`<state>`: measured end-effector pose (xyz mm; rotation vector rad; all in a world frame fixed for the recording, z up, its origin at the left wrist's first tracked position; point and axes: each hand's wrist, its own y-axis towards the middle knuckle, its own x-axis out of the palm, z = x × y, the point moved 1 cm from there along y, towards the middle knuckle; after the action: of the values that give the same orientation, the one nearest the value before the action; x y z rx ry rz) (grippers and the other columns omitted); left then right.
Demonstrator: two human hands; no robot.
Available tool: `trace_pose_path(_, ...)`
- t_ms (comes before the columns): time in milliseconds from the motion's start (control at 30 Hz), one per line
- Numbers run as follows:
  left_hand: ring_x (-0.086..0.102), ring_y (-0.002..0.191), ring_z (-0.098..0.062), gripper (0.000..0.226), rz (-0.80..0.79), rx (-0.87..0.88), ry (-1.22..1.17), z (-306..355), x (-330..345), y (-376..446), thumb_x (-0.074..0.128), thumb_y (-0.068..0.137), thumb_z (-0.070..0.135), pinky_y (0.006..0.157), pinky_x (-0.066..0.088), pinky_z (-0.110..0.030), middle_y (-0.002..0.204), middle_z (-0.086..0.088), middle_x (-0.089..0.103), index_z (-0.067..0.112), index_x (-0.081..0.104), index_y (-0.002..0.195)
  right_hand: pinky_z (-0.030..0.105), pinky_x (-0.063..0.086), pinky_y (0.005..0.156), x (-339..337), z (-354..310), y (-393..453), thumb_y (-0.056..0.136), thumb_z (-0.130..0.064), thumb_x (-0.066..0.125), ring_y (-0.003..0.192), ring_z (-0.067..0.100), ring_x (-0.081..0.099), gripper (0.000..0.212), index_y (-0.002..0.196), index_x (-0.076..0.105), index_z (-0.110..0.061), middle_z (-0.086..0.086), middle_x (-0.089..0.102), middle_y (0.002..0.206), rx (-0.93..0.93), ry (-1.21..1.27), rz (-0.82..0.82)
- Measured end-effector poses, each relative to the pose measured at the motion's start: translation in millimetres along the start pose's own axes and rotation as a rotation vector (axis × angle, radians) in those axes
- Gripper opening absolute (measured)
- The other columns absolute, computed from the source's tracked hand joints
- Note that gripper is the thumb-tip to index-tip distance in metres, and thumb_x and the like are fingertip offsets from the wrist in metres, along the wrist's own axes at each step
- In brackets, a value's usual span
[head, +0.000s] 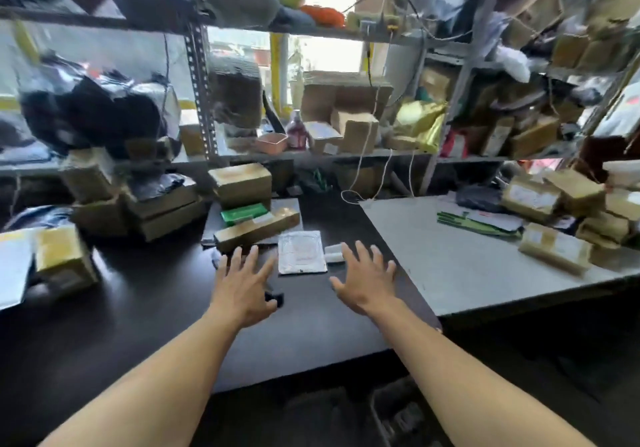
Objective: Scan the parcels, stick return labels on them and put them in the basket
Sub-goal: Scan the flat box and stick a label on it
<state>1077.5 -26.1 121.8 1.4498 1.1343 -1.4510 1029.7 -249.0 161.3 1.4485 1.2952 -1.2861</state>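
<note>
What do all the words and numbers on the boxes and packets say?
No text here is sharp enough to read.
White packet between the hands: faint print, blurred.
Green box: pale label, unreadable.
Long brown box: label too blurred.
Boxes on the grey table: white labels, too small.

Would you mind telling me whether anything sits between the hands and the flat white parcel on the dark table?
Nothing visible does. The flat white parcel lies just beyond and between the left hand and right hand, both open with spread fingers, only bare dark table in between.
</note>
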Motion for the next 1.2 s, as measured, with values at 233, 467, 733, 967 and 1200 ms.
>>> trace_pose_path(233,-0.002,0.153,-0.036,0.091,0.004,-0.104,-0.013,-79.0,-4.6,7.3,0.049,0.086,0.066,0.122,0.001,-0.054,0.168,-0.008,-0.001,0.036,0.003,0.159,0.059,0.016,0.114,13.8,-74.1,40.6,0.092,-0.056,0.047,0.148,0.034,0.012,0.073,0.154,0.018,-0.030,0.004,0.019,0.162,-0.090,-0.052,-0.009)
trace_pose_path(467,-0.002,0.153,-0.036,0.089,-0.014,-0.128,-0.031,-112.8,1.2,74.6,0.048,0.087,0.066,0.122,0.000,-0.056,0.168,-0.009,0.001,0.034,0.005,0.158,0.059,0.015,0.116,34.8,-105.2,112.8,0.092,-0.056,0.046,0.149,0.032,0.010,0.076,0.156,0.014,-0.030,0.003,0.016,0.164,-0.135,-0.032,-0.065)
trace_pose_path(733,-0.003,0.153,-0.035,0.089,-0.075,-0.154,-0.039,-136.1,39.9,198.7,0.050,0.090,0.061,0.123,0.000,-0.055,0.168,-0.010,-0.003,0.034,0.002,0.159,0.061,0.013,0.118,95.8,-125.3,240.0,0.093,-0.057,0.046,0.151,0.032,0.007,0.081,0.159,0.010,-0.028,0.003,0.010,0.166,-0.200,-0.019,-0.173)
trace_pose_path(967,0.009,0.151,-0.038,0.095,-0.178,-0.236,-0.186,-142.4,101.0,289.6,0.063,0.086,0.059,0.122,0.010,-0.049,0.165,-0.016,0.010,0.030,0.010,0.159,0.061,0.011,0.117,153.9,-129.2,316.9,0.094,-0.056,0.046,0.152,0.032,0.006,0.081,0.159,0.007,-0.027,0.005,0.007,0.167,-0.232,-0.065,-0.281)
trace_pose_path(1200,0.044,0.120,-0.038,0.077,-0.050,-0.302,-0.247,-140.2,124.9,325.3,0.079,0.078,0.047,0.099,0.043,-0.044,0.143,-0.020,0.026,0.019,0.040,0.138,0.059,0.016,0.117,185.1,-106.0,345.4,0.092,-0.054,0.048,0.149,0.033,0.011,0.082,0.158,0.010,-0.025,0.007,0.012,0.164,-0.167,-0.079,-0.297)
